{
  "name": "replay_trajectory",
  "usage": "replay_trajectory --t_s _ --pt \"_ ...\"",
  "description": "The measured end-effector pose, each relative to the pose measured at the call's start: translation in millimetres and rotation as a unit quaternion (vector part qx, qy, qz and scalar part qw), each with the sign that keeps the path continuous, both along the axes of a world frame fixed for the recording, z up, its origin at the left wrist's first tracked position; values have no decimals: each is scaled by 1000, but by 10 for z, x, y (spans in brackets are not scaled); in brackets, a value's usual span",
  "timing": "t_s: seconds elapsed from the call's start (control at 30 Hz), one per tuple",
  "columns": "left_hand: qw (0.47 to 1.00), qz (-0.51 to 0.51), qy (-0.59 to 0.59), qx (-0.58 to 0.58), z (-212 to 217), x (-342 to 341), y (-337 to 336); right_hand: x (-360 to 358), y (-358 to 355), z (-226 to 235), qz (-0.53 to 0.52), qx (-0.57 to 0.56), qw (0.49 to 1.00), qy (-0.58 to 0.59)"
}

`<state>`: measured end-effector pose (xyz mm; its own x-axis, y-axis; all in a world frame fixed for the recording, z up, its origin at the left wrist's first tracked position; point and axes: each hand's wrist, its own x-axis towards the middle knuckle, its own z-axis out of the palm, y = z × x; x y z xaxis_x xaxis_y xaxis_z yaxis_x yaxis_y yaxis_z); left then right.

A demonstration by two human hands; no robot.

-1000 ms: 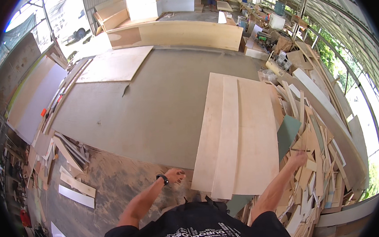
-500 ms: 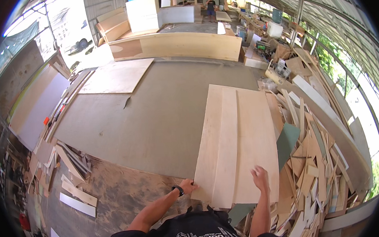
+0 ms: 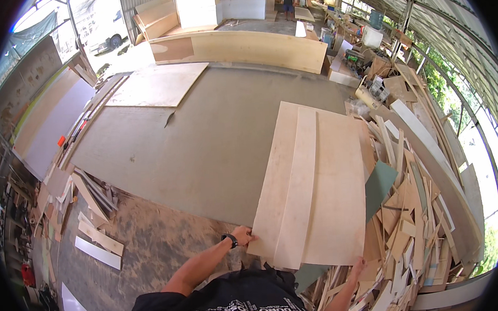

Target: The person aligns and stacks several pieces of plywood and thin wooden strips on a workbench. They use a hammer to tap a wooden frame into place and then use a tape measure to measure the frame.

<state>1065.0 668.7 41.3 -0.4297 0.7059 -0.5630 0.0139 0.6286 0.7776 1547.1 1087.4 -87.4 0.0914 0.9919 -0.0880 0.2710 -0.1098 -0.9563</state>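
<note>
A pale plywood sheet [image 3: 336, 190] lies in front of me, to the right of middle, over the edge of a large grey-brown board. Lengthwise on top of it rests a narrower plywood strip [image 3: 300, 175], whose near end sticks out a little past the sheet. My left hand [image 3: 243, 235], with a dark watch on its wrist, is closed on the sheet's left edge by the near corner. At the near right corner, my right hand [image 3: 356, 267] grips the sheet's edge; its fingers are partly hidden.
The large grey-brown board [image 3: 202, 141] spreads ahead, with another plywood panel [image 3: 156, 86] at its far left. Wood offcuts [image 3: 402, 243] heap up on my right. A long plywood box [image 3: 242, 50] stands behind the board. Far back stands a person [image 3: 289, 0].
My right hand has come down from above the sheet to its near right corner and taken hold there. My left hand stays on the left edge. The whole view has shifted slightly.
</note>
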Motion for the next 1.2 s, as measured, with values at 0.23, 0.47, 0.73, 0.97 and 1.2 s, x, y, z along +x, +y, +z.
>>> replay_trajectory --t_s 0.23,0.47,0.73,0.97,1.2 --pt "997 65 -32 -22 -127 -10 -335 -696 -630 745 16 -49 998 47" --pt "997 40 -50 -40 -23 -24 -261 -540 -559 772 46 -108 993 -12" --pt "998 18 -23 -56 80 -58 -236 -565 -565 678 13 -70 996 49" --pt "999 12 33 -36 -154 -86 -280 -527 -567 807 59 -131 989 -16" --pt "996 -14 82 -35 -128 -24 -273 -401 -512 667 64 -139 988 0"
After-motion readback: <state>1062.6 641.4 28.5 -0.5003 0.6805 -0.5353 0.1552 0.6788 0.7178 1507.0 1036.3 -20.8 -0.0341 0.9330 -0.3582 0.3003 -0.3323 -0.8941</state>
